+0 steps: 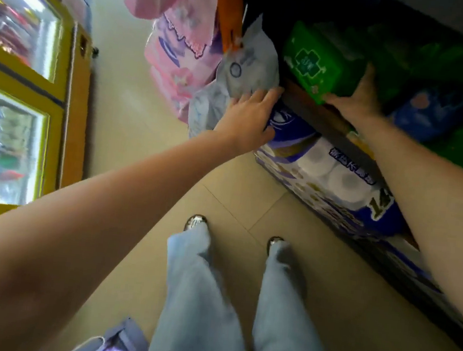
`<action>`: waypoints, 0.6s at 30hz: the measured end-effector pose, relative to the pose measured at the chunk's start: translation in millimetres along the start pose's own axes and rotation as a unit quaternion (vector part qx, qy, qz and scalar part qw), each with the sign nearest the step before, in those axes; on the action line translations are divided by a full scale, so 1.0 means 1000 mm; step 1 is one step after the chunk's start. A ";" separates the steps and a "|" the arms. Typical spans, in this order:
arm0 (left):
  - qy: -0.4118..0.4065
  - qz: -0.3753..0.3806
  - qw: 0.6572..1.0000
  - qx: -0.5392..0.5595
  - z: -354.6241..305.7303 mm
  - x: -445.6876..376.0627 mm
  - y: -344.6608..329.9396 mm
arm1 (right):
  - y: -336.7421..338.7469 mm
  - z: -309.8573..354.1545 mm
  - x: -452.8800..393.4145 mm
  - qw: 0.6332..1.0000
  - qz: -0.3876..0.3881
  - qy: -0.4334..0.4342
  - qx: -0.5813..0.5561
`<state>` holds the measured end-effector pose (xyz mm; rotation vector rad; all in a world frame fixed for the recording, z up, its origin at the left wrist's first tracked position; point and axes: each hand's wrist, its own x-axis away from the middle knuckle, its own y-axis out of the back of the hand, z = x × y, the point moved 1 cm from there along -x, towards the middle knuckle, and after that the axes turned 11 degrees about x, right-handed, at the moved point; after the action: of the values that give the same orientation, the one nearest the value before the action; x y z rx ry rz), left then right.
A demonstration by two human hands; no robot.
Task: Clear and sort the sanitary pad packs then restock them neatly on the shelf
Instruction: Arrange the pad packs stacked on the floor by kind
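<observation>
Right hand [356, 98] grips the near corner of a green pad pack [310, 60] on the shelf [313, 109]; left hand [247, 114], fingers extended, touches a grey-white pack [246, 69] just left of it.

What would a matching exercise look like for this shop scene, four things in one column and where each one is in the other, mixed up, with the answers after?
Things:
1. green pad pack
2. grey-white pack
3. toilet roll pack
4. pink packs

Places:
A. piled on the floor at the far end of the aisle
B. on the low level under the shelf board, by the floor
C. at the shelf's end, under the left hand
D. on the shelf, with the right hand against its near side

Pairs: 1-D, 2-C, 3-B, 4-A
</observation>
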<state>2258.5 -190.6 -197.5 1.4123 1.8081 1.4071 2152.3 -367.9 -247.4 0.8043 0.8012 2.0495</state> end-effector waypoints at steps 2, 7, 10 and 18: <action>-0.067 -0.002 0.996 -0.055 0.011 -0.013 0.005 | -0.015 -0.001 -0.009 0.997 -0.014 0.004 0.070; -0.192 0.007 0.975 -0.113 0.041 -0.033 0.007 | -0.050 -0.002 -0.010 0.989 -0.096 -0.055 0.096; -0.244 -0.005 0.959 -0.144 0.048 -0.045 0.012 | -0.058 0.010 -0.011 0.982 -0.157 -0.095 0.042; -0.272 -0.063 0.944 -0.174 0.066 -0.070 0.018 | -0.046 0.002 -0.049 0.987 -0.154 -0.023 -0.048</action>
<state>2346.5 -225.0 -222.9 1.3049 1.2076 1.0644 2197.2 -384.7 -294.0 0.6290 0.7453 1.7738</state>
